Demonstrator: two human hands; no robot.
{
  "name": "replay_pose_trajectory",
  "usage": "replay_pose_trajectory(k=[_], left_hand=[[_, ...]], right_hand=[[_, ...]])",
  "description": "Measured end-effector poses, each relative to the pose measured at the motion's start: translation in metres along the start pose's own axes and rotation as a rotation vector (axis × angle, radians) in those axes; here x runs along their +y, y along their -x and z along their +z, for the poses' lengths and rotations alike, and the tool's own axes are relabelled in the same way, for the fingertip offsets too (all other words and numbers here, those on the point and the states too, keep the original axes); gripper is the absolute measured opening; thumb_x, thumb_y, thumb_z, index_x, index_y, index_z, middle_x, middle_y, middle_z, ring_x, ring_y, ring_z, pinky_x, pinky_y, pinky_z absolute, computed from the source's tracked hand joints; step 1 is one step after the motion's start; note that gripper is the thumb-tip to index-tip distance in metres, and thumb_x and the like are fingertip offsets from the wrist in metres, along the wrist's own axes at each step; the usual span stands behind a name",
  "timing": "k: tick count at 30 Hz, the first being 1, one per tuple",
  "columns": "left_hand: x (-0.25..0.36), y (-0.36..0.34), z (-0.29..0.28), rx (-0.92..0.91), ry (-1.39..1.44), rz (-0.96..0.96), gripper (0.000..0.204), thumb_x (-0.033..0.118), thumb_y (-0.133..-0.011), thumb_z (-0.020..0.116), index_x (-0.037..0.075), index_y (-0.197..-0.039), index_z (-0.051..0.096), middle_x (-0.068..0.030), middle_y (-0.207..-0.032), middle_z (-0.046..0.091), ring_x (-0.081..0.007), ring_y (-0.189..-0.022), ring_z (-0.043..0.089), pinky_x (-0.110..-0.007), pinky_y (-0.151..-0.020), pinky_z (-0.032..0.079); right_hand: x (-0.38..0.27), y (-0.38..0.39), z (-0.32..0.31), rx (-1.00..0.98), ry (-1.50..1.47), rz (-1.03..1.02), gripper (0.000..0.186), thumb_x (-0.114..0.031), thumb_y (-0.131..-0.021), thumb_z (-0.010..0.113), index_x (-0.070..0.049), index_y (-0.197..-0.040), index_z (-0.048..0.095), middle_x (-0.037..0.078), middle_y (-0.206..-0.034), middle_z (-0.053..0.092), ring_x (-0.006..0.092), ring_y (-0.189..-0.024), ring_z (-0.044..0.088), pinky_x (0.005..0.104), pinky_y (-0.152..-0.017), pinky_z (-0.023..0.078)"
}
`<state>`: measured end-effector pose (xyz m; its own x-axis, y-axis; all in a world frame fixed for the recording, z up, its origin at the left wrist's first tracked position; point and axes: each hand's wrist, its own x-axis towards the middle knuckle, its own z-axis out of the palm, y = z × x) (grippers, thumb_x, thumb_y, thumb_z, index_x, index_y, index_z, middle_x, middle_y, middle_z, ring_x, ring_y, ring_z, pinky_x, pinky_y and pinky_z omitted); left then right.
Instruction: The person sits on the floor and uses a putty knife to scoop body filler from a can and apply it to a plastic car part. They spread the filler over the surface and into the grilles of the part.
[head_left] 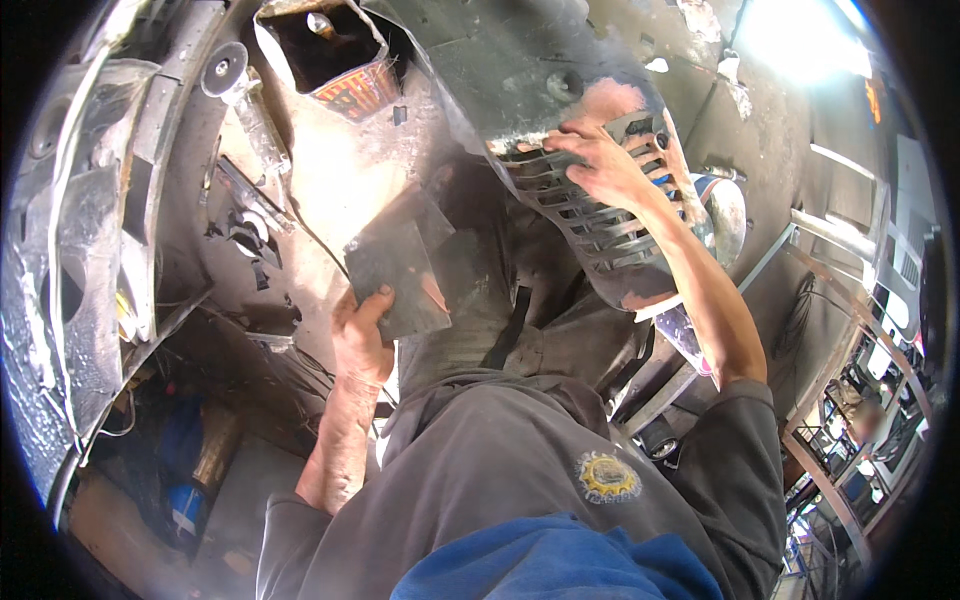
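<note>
My left hand [365,325] grips a thin dark rectangular sheet [395,275] by its lower left side, with the thumb over its face. My right hand [600,165] reaches up to a large curved dark panel [560,80] and touches it at a row of slots [610,240], its fingers apart along the upper edge of the slats. Pinkish patches show on the panel near my fingers and at its lower end. What lies behind the sheet is partly hidden.
An angle grinder [250,110], an open-topped container [325,90] and scattered tools [250,200] lie at upper left. A battered metal panel [90,200] stands at far left. Metal frames [830,230] fill the right side, with a person [868,420] beyond.
</note>
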<state>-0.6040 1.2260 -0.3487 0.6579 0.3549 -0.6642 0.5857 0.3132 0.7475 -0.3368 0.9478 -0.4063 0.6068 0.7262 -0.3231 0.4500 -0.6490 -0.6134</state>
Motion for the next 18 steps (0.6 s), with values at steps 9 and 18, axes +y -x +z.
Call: replay_pose_trajectory(k=[9,18], left_hand=[[-0.014,-0.001,0.012,0.022,0.357,-0.3,0.036,0.009,-0.086,0.058,-0.004,-0.12,0.058,-0.0116,-0.109,0.066,-0.0212,-0.098,0.064,-0.035,-0.088,0.052],[-0.001,-0.009,0.004,0.06,0.494,-0.27,0.034,0.004,-0.085,0.057,-0.005,-0.118,0.061,-0.0132,-0.11,0.067,-0.022,-0.099,0.065,-0.035,-0.088,0.051]], right_hand=[[0.028,-0.049,0.039,-0.127,0.395,-0.058,0.049,-0.042,-0.083,0.064,-0.023,-0.128,0.066,0.022,-0.148,0.04,0.0454,-0.141,0.029,0.0557,-0.111,0.034],[0.01,-0.045,0.016,-0.242,0.61,0.011,0.062,-0.074,-0.085,0.05,-0.037,-0.135,0.059,0.018,-0.153,0.037,0.0418,-0.144,0.026,0.06,-0.113,0.029]])
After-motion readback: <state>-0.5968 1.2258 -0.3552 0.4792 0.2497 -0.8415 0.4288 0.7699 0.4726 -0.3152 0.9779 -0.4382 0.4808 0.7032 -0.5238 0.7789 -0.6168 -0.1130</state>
